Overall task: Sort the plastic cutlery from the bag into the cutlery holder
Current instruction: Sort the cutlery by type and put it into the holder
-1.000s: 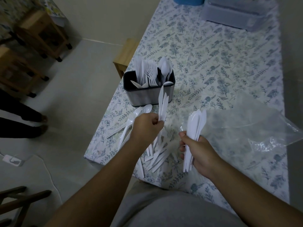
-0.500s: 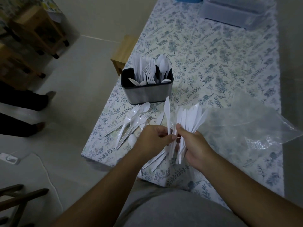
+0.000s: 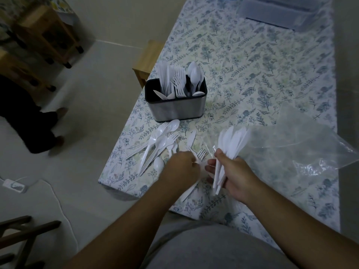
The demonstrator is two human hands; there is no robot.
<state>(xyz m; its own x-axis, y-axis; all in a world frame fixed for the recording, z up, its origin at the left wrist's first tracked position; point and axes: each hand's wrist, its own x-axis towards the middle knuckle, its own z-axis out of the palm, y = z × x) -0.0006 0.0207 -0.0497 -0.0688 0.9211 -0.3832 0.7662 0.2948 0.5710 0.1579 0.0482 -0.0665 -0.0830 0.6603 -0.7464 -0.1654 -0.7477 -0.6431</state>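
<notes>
At the near edge of a floral-clothed table point(image 3: 252, 61), the right hand point(image 3: 232, 174) clutches a fanned bundle of white plastic knives point(image 3: 230, 143), while the left hand point(image 3: 179, 168) pinches one piece from the loose white plastic cutlery pile point(image 3: 161, 144), knuckles up. Behind stands the steel-sided cutlery holder point(image 3: 177, 108), part-filled; the clear plastic bag point(image 3: 287, 150) lies right. Lifting matching pieces singly should avoid tangles.

Right hand point(image 3: 232, 176) fingers curled, gripping; left hand point(image 3: 179, 167) lowered, fingers curled.
</notes>
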